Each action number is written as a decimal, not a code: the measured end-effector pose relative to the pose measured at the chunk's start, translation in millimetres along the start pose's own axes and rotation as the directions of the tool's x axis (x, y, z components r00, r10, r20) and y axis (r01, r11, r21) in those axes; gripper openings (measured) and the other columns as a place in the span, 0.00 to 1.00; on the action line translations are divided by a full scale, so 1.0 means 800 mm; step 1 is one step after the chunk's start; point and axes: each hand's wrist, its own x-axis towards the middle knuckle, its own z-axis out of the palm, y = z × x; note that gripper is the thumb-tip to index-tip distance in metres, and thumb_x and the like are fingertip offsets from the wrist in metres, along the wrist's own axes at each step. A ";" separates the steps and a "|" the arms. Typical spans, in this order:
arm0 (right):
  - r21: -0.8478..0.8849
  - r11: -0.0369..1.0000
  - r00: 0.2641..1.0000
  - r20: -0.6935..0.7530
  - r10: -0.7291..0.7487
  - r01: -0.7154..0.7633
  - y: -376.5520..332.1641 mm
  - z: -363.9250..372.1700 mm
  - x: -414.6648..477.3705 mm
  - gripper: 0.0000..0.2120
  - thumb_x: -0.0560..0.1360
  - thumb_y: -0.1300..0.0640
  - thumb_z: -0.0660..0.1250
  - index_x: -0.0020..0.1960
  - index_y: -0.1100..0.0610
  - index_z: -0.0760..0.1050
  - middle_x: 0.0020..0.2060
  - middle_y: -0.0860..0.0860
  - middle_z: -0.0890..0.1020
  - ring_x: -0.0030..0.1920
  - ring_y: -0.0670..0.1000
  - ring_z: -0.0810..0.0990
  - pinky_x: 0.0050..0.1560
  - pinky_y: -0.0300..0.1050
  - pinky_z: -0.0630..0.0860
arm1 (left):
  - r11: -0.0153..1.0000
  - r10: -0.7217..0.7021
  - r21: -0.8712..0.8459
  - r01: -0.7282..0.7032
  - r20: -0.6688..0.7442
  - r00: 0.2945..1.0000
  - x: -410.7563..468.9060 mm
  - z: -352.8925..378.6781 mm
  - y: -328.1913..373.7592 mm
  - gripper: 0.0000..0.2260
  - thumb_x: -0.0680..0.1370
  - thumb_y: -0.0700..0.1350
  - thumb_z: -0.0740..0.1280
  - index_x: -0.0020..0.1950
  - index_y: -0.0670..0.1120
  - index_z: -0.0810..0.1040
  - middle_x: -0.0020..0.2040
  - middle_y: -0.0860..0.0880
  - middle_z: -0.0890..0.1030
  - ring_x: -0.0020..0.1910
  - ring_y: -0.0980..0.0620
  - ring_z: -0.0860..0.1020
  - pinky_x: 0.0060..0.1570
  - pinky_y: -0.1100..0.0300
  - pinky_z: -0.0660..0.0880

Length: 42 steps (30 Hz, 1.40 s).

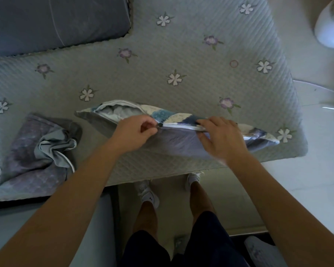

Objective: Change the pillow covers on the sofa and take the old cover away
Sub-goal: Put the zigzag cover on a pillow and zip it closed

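As left hand (135,132) pinches zipper pull (161,125), right hand (221,136) grips pillow (179,144)

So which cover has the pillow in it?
The blue-and-cream cover whose zip the left hand pinches; white filling shows at its open end. The purple cover lies crumpled beside it.

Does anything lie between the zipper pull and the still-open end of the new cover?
Nothing foreign. The left hand pinches the zipper pull; leftward the new cover gapes, with only the inner pillow showing inside. The old cover lies apart, further left.
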 end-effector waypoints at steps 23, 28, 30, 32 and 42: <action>0.122 0.908 0.901 -0.232 -0.365 0.400 -0.052 0.065 0.013 0.12 0.82 0.52 0.63 0.55 0.57 0.82 0.47 0.54 0.83 0.45 0.57 0.82 0.43 0.51 0.79 | 0.976 -0.128 0.197 0.097 0.153 0.980 -0.036 0.003 -0.077 0.21 0.72 0.55 0.74 0.62 0.50 0.78 0.58 0.49 0.81 0.55 0.49 0.78 0.53 0.58 0.74; 0.169 0.941 0.936 -0.249 -0.247 0.294 -0.053 0.063 0.013 0.12 0.81 0.52 0.64 0.58 0.58 0.80 0.49 0.54 0.82 0.48 0.57 0.80 0.49 0.51 0.78 | 0.812 0.318 0.538 -0.227 -0.081 0.945 -0.060 -0.020 -0.073 0.20 0.72 0.62 0.70 0.50 0.45 0.81 0.50 0.45 0.78 0.51 0.45 0.76 0.51 0.50 0.74; 0.160 0.943 0.935 -0.255 -0.247 0.293 -0.054 0.063 0.014 0.11 0.81 0.52 0.66 0.57 0.58 0.80 0.48 0.55 0.82 0.47 0.57 0.80 0.48 0.51 0.77 | 0.742 0.325 0.651 -0.161 -0.139 0.935 -0.062 -0.031 -0.076 0.21 0.74 0.65 0.64 0.44 0.47 0.80 0.47 0.47 0.78 0.49 0.44 0.75 0.51 0.48 0.69; 0.152 0.943 0.931 -0.265 -0.249 0.296 -0.057 0.064 0.014 0.11 0.81 0.52 0.65 0.56 0.58 0.80 0.47 0.55 0.82 0.46 0.57 0.80 0.46 0.51 0.77 | 0.744 0.186 0.667 -0.015 -0.186 0.965 -0.056 -0.036 -0.080 0.23 0.76 0.66 0.58 0.42 0.48 0.77 0.46 0.47 0.79 0.50 0.43 0.76 0.56 0.45 0.66; 0.182 0.939 0.933 -0.267 -0.240 0.293 -0.061 0.065 0.014 0.13 0.82 0.52 0.60 0.55 0.59 0.80 0.46 0.54 0.80 0.44 0.57 0.79 0.44 0.50 0.76 | 0.995 -0.013 0.094 0.036 -0.236 0.972 -0.046 0.019 0.008 0.10 0.75 0.56 0.70 0.51 0.52 0.83 0.44 0.53 0.80 0.46 0.53 0.77 0.50 0.54 0.74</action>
